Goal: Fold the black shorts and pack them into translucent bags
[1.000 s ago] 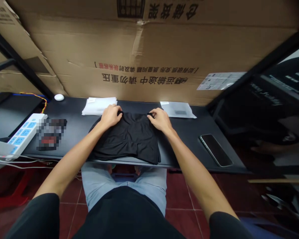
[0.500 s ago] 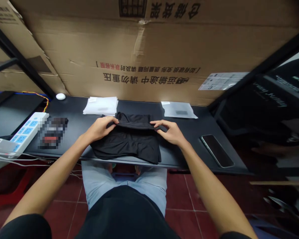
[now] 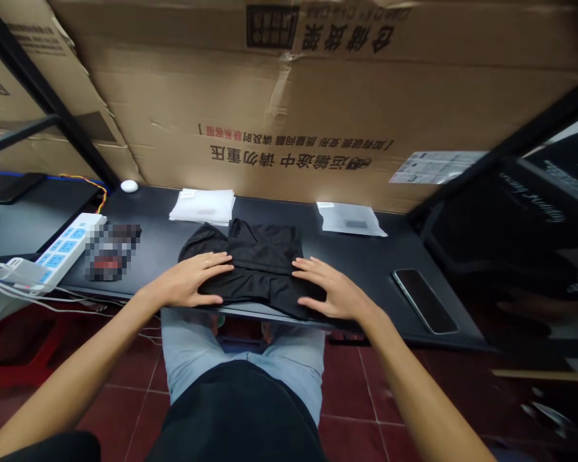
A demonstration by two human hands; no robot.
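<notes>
A black garment (image 3: 262, 266), partly folded over itself, lies on the dark desk near its front edge; its exact kind I cannot tell. On its left part rests my left hand (image 3: 192, 279), fingers stretched out and lying on the fabric. My right hand (image 3: 330, 287) lies on the right edge of the cloth, fingers spread and thumb apart. Neither hand grips the fabric. Behind the garment lie a stack of white translucent packets (image 3: 202, 206) at the left and a single translucent bag (image 3: 350, 219) at the right.
A phone (image 3: 424, 300) lies at the right of the desk. At the left are a power strip (image 3: 70, 247) with cables, a blurred-out item (image 3: 112, 253) and a white rounded object (image 3: 130, 186). A large cardboard sheet (image 3: 250, 96) stands behind the desk.
Both hands have let go of the raised fold edge and moved nearer to my body. The fold now lies down, and the hands rest flat on the cloth. The view has shifted slightly.
</notes>
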